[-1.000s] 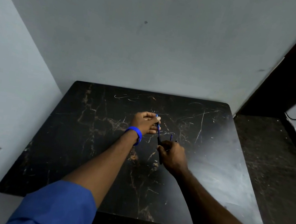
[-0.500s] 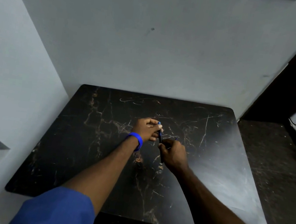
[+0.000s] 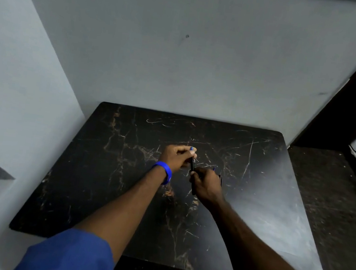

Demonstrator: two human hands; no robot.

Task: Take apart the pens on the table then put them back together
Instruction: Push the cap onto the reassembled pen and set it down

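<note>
Big grey wall [image 3: 184,55] fills the back, and pushed up against it sits the dark marbled table [image 3: 96,180], scratched and veined in brown. Two bare forearms reach out over the tabletop, blue sleeves [image 3: 68,257] at the near edge. Both hands meet above the middle of the table. The left hand [image 3: 175,156] is curled shut, fingertips pinching the upper end of a thin dark pen [image 3: 192,166], a speck of blue showing at the top by the fingers. A blue wristband [image 3: 165,172] rings that wrist. The right hand [image 3: 206,185] is closed too, gripping the pen's lower end just beneath the left, so the pen runs upright and slightly tilted between the two fists. Another small dark piece pokes out at the right hand's far side; too small to identify. A tiny blue tip shows just above the right knuckles.
</note>
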